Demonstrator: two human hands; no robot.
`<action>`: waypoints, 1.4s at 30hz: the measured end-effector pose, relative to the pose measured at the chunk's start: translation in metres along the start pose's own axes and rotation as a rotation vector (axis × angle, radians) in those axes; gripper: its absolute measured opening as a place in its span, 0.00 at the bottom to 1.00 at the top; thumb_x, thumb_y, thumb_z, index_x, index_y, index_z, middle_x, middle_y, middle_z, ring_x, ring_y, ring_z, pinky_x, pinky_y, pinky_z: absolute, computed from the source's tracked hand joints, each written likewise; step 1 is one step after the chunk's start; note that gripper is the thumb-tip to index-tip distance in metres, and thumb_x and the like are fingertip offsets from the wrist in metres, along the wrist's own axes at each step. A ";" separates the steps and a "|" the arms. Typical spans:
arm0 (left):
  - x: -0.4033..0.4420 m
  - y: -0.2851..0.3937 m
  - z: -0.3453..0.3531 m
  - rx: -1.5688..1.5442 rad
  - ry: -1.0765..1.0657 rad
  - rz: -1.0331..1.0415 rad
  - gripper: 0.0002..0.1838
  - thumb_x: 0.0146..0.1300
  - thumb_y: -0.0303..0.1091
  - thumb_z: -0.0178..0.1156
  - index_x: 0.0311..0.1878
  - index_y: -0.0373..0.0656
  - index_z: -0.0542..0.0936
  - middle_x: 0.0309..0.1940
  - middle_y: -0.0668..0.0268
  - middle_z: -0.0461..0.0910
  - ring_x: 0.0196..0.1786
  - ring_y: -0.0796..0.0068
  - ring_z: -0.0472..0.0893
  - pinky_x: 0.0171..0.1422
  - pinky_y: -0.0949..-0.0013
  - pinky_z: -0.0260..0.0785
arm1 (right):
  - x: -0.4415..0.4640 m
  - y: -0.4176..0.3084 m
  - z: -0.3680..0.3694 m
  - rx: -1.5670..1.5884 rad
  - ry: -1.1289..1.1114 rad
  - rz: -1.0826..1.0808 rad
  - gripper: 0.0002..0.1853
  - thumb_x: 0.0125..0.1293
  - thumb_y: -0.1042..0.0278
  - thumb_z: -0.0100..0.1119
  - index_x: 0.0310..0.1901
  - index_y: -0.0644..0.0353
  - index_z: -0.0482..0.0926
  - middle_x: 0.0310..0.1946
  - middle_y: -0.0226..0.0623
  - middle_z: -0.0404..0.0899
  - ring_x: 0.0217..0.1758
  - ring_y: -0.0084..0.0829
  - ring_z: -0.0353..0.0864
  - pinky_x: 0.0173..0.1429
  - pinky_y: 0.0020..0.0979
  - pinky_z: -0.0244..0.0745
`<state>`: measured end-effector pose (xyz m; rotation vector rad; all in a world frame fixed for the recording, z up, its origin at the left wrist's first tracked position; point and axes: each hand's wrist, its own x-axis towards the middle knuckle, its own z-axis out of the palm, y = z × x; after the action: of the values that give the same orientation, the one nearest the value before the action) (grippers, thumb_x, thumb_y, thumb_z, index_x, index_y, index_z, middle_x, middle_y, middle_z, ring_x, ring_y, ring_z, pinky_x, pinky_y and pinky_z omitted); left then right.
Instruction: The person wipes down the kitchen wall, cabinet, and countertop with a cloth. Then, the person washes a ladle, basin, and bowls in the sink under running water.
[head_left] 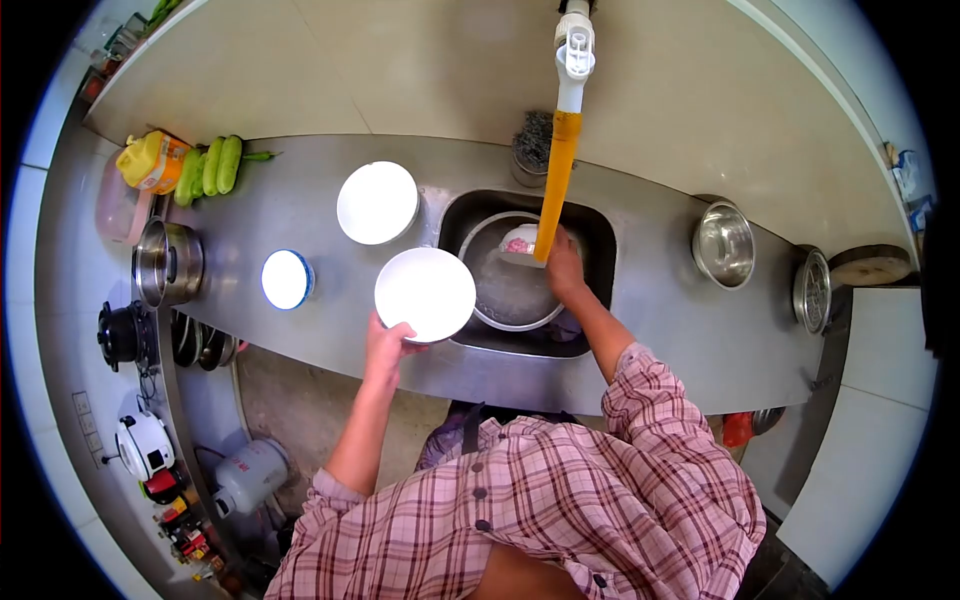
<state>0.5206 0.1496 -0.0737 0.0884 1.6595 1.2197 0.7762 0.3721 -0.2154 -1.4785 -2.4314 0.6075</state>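
Note:
My left hand (388, 345) is closed on the rim of a white bowl (425, 295), with the thumb over its near edge, just left of the sink. My right hand (566, 268) is inside the sink (600, 225), over a round metal basin (480, 310) with water in it. It grips a white bowl with a pink pattern (517, 243), which is tilted and partly hidden behind the yellow hose (560, 170). The right fingers are mostly hidden. Another white bowl (377, 203) sits on the counter behind the left hand's bowl.
A small blue-rimmed bowl (287, 280) and a metal pot (165, 265) stand at left. Green gourds (212, 168) lie by a yellow jug (150, 160). A steel bowl (724, 245) and a strainer (811, 292) are at right. A dark scrubber (535, 140) rests behind the sink.

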 end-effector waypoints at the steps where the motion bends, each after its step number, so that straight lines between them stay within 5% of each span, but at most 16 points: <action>1: 0.000 0.002 0.005 0.024 0.019 0.006 0.36 0.45 0.24 0.57 0.64 0.37 0.63 0.50 0.52 0.77 0.41 0.60 0.83 0.32 0.61 0.82 | 0.000 -0.003 0.001 -0.072 -0.027 0.032 0.33 0.58 0.84 0.48 0.67 0.51 0.67 0.65 0.50 0.68 0.53 0.57 0.78 0.56 0.48 0.77; 5: 0.003 0.004 0.025 0.093 0.061 0.099 0.38 0.46 0.24 0.58 0.65 0.36 0.61 0.49 0.53 0.76 0.40 0.60 0.84 0.31 0.62 0.82 | -0.016 -0.010 0.008 -0.232 -0.170 0.095 0.31 0.58 0.79 0.53 0.66 0.55 0.66 0.57 0.59 0.71 0.50 0.58 0.79 0.50 0.52 0.79; 8: 0.013 -0.002 0.033 0.244 0.103 0.185 0.39 0.47 0.26 0.61 0.66 0.35 0.60 0.49 0.52 0.77 0.41 0.60 0.84 0.30 0.64 0.81 | -0.034 -0.017 0.007 -0.063 -0.298 0.269 0.29 0.58 0.74 0.55 0.64 0.62 0.67 0.50 0.61 0.74 0.47 0.58 0.81 0.50 0.52 0.79; 9: 0.011 0.004 0.038 0.330 0.100 0.168 0.40 0.48 0.28 0.61 0.67 0.35 0.60 0.50 0.50 0.76 0.44 0.59 0.83 0.33 0.62 0.81 | -0.038 -0.008 0.015 0.079 -0.300 0.319 0.29 0.57 0.73 0.55 0.62 0.66 0.67 0.50 0.63 0.75 0.47 0.61 0.81 0.53 0.51 0.78; 11: 0.004 0.021 0.049 0.498 0.096 0.134 0.41 0.49 0.31 0.63 0.68 0.34 0.60 0.53 0.45 0.75 0.49 0.56 0.82 0.40 0.59 0.80 | -0.041 0.042 0.079 0.378 -0.414 0.602 0.29 0.55 0.79 0.49 0.62 0.66 0.64 0.49 0.62 0.74 0.46 0.62 0.81 0.40 0.53 0.83; 14: 0.031 0.000 0.050 0.796 0.157 0.261 0.41 0.50 0.37 0.64 0.68 0.34 0.62 0.54 0.40 0.74 0.52 0.50 0.80 0.52 0.52 0.75 | -0.048 0.019 0.034 0.779 -0.386 0.872 0.31 0.54 0.82 0.47 0.64 0.67 0.61 0.50 0.60 0.74 0.44 0.60 0.83 0.33 0.50 0.86; 17: 0.032 0.009 0.071 1.000 0.156 0.316 0.41 0.51 0.42 0.65 0.67 0.35 0.63 0.56 0.38 0.74 0.54 0.44 0.78 0.62 0.48 0.68 | -0.051 0.008 0.002 0.782 -0.333 0.786 0.33 0.53 0.83 0.45 0.65 0.68 0.59 0.51 0.58 0.74 0.43 0.57 0.84 0.27 0.47 0.87; 20: 0.045 0.002 0.091 1.109 0.122 0.199 0.38 0.52 0.42 0.65 0.64 0.36 0.64 0.55 0.40 0.75 0.53 0.43 0.79 0.59 0.48 0.71 | -0.048 0.004 -0.026 0.671 -0.290 0.630 0.33 0.53 0.82 0.46 0.65 0.68 0.59 0.53 0.60 0.74 0.46 0.56 0.83 0.30 0.47 0.87; 24: 0.102 -0.050 0.103 0.894 -0.027 0.046 0.33 0.54 0.36 0.61 0.63 0.36 0.62 0.54 0.40 0.75 0.51 0.41 0.80 0.52 0.49 0.76 | -0.037 -0.044 -0.096 0.399 -0.183 0.345 0.32 0.55 0.81 0.47 0.65 0.67 0.60 0.54 0.66 0.72 0.53 0.63 0.78 0.49 0.51 0.79; 25: 0.102 -0.052 0.113 0.689 -0.075 -0.056 0.30 0.55 0.28 0.56 0.63 0.36 0.62 0.54 0.43 0.76 0.52 0.41 0.81 0.42 0.52 0.83 | -0.036 -0.048 -0.101 0.293 -0.121 0.220 0.31 0.56 0.80 0.48 0.65 0.67 0.61 0.55 0.68 0.72 0.54 0.65 0.76 0.55 0.51 0.75; 28: 0.136 -0.099 0.129 0.192 -0.248 -0.201 0.29 0.57 0.21 0.50 0.64 0.31 0.62 0.49 0.46 0.79 0.41 0.45 0.85 0.36 0.54 0.86 | -0.033 -0.078 -0.128 0.186 -0.127 0.196 0.30 0.57 0.79 0.49 0.65 0.66 0.61 0.53 0.67 0.72 0.55 0.66 0.74 0.60 0.53 0.70; 32: 0.131 -0.089 0.152 -0.252 -0.360 -0.627 0.27 0.61 0.19 0.44 0.67 0.39 0.64 0.55 0.45 0.76 0.45 0.44 0.85 0.38 0.50 0.86 | -0.029 -0.086 -0.138 0.069 -0.086 0.179 0.29 0.60 0.80 0.51 0.65 0.63 0.63 0.53 0.63 0.71 0.53 0.62 0.75 0.58 0.53 0.72; 35: 0.165 -0.131 0.154 -0.326 -0.191 -0.651 0.27 0.60 0.18 0.45 0.66 0.35 0.62 0.55 0.43 0.75 0.53 0.37 0.79 0.39 0.41 0.84 | -0.035 -0.075 -0.140 0.070 0.108 0.138 0.28 0.59 0.82 0.50 0.64 0.62 0.64 0.52 0.60 0.73 0.54 0.62 0.74 0.57 0.51 0.71; 38: 0.153 -0.118 0.154 -0.006 -0.058 -0.339 0.29 0.59 0.18 0.48 0.67 0.34 0.61 0.55 0.41 0.75 0.53 0.34 0.79 0.47 0.45 0.83 | -0.041 -0.052 -0.144 0.033 0.158 0.180 0.28 0.59 0.83 0.49 0.64 0.62 0.64 0.53 0.59 0.73 0.56 0.59 0.74 0.58 0.51 0.71; 42: 0.141 -0.086 0.149 0.924 0.106 0.209 0.33 0.57 0.20 0.54 0.69 0.39 0.61 0.57 0.40 0.71 0.49 0.36 0.80 0.50 0.51 0.80 | -0.056 -0.024 -0.149 -0.014 0.142 0.237 0.25 0.63 0.81 0.45 0.64 0.63 0.65 0.54 0.59 0.72 0.56 0.58 0.73 0.59 0.50 0.70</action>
<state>0.6066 0.2881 -0.2259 0.7880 2.2276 0.5099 0.8429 0.3468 -0.0709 -1.7668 -2.1775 0.5114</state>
